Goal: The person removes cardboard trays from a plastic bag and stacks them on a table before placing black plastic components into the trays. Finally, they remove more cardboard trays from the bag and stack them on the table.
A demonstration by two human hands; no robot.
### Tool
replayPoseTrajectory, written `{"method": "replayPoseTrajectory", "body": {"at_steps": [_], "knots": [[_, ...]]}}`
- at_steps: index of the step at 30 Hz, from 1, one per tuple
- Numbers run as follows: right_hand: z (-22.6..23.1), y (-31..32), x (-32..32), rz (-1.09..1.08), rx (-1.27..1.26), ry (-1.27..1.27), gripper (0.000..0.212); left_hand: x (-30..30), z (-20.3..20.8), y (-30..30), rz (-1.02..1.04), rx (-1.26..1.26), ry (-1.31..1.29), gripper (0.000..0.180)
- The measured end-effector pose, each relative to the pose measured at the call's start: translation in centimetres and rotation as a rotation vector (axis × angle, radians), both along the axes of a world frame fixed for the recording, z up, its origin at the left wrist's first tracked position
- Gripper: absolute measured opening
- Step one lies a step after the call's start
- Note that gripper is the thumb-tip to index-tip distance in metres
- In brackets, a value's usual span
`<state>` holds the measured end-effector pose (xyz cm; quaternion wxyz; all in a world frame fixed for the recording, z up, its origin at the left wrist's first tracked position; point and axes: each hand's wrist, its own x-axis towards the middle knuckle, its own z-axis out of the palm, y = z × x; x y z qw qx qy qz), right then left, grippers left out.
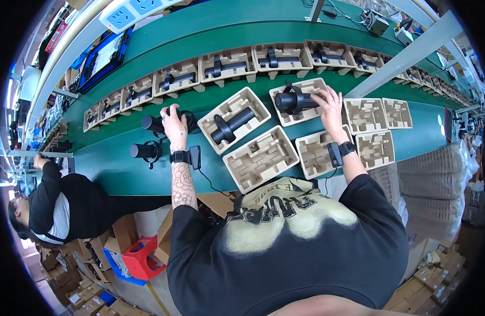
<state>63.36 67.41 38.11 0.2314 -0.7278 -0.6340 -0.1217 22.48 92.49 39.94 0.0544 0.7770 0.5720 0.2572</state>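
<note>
My left hand (174,125) is closed over a black cylindrical device (152,124) standing on the green bench, with dark cord bunched beside it. Just nearer, a second black cylindrical device (143,151) with a round bracket rests on the bench. My right hand (329,105) has its fingers around the end of a black cylinder with a bracket (292,100), which lies in a moulded cardboard tray (309,120). The fingertips' undersides are hidden. Between my hands, another tray (209,125) holds a similar black device (233,125).
Trays without devices (261,162) lie at the near edge and more (365,115) at the right. A long row of filled trays (203,79) runs along the back. A metal post (400,55) crosses at the right. At far left sits another person (68,203).
</note>
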Motion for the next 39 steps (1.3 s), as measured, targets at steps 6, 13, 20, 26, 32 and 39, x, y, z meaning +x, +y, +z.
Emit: {"method": "replayPoseTrajectory", "body": {"at_steps": [6, 13, 20, 26, 32, 39], "knots": [[0.0, 2.1, -4.9, 0.069, 0.037, 0.390, 0.059, -1.3, 1.8, -3.5, -0.074, 0.131, -0.041, 0.039], [-1.3, 2.0, -6.5, -0.105, 0.045, 0.275, 0.059, -3.8, 5.9, -11.9, 0.127, 0.273, -0.721, 0.036], [-2.6, 1.8, -5.1, -0.162, -0.059, 0.417, 0.056, -4.9, 4.3, -15.4, 0.226, -0.086, -1.444, 0.040], [0.4, 1.3, -8.3, -0.188, -0.025, 0.009, 0.054, -4.1, 3.5, -19.1, 0.352, -0.342, -1.753, 0.038], [7.8, -4.1, -20.2, 0.651, -0.314, 1.384, 0.069, 2.7, 1.7, -25.0, -0.332, -1.945, -1.720, 0.031], [6.5, -4.7, -18.0, 0.494, -0.600, 0.528, 0.073, -1.2, 1.7, -12.5, -0.223, -0.143, -0.129, 0.020]]}}
